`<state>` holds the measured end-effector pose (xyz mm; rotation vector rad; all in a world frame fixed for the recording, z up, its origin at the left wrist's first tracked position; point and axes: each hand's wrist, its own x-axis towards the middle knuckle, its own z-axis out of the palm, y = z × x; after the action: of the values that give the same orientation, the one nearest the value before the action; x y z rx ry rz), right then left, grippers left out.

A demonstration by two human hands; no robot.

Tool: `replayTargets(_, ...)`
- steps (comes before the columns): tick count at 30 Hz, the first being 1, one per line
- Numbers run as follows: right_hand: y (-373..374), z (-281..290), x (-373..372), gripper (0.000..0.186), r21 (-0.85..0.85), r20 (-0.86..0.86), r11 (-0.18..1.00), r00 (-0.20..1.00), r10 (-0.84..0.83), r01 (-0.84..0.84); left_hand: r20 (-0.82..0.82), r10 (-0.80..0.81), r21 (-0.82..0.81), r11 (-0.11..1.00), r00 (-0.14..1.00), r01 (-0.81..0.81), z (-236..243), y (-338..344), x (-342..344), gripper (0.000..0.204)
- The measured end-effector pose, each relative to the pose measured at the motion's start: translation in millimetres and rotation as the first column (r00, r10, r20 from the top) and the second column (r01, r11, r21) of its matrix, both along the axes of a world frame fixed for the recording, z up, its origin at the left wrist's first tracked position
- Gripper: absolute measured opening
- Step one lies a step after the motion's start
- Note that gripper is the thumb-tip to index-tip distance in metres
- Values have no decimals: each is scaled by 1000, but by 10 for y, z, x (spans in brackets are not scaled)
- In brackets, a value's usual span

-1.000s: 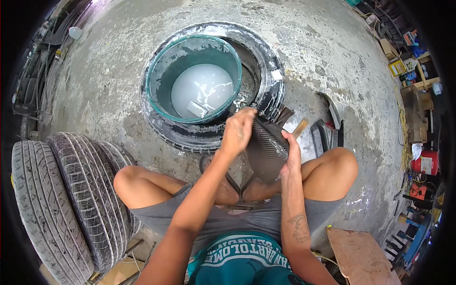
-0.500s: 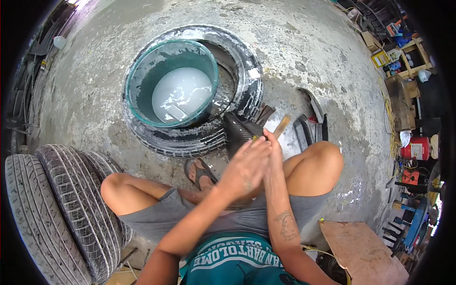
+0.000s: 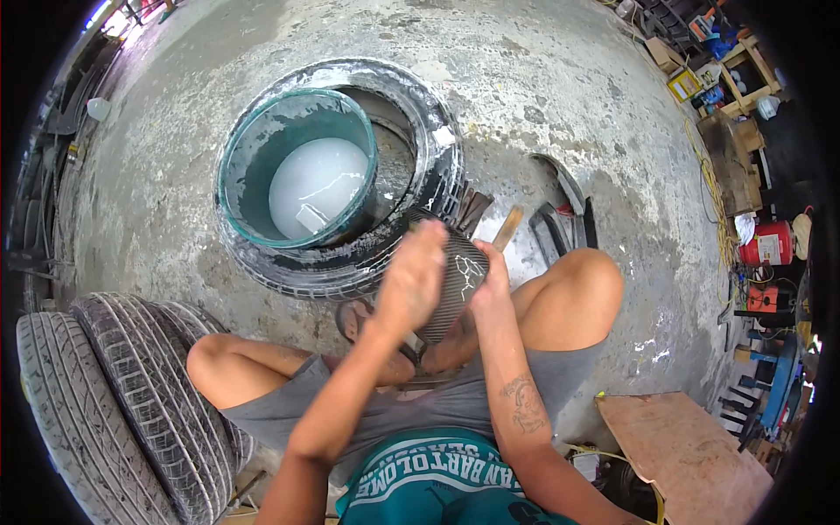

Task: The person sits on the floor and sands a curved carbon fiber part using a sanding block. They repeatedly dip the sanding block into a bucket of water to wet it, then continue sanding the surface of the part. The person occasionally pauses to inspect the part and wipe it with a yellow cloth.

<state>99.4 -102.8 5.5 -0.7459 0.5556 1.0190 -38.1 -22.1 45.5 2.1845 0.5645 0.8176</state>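
Observation:
A dark, ribbed piece that looks like rubber (image 3: pixel 455 293) is between my hands above my crossed legs, with thin white branching lines on its upper face. My right hand (image 3: pixel 493 278) grips its right edge, thumb on top and the other fingers mostly hidden. At the left side of the piece is my left hand (image 3: pixel 413 278), smeared by motion, so its fingers cannot be made out. Just beyond my right hand, a flat wooden stick (image 3: pixel 507 227) lies over a pale surface, its near end hidden.
A green tub (image 3: pixel 225 166) of whitish liquid leans within a tire (image 3: pixel 411 79) lying flat ahead. Several tires (image 3: pixel 131 385) stand at left. Dark curved rubber pieces (image 3: pixel 577 227) lie at right, a wooden board (image 3: pixel 682 446) nearer me. Clutter with a red bucket (image 3: pixel 770 242) lines the right.
My hands, pressed together before, have come apart. The left has moved leftward, and the ribbed piece now shows more fully between them. The view has shifted slightly.

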Motion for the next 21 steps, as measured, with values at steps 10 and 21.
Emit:
replayTargets(10,-93,-35,51,25,-51,-48,999,999,12,-14,-40,-128,147,980,991,133,142,-319,-23,37)
replayTargets(21,-179,-33,9,21,-137,98,990,994,53,-39,-35,-242,147,959,970,244,162,-454,22,37)
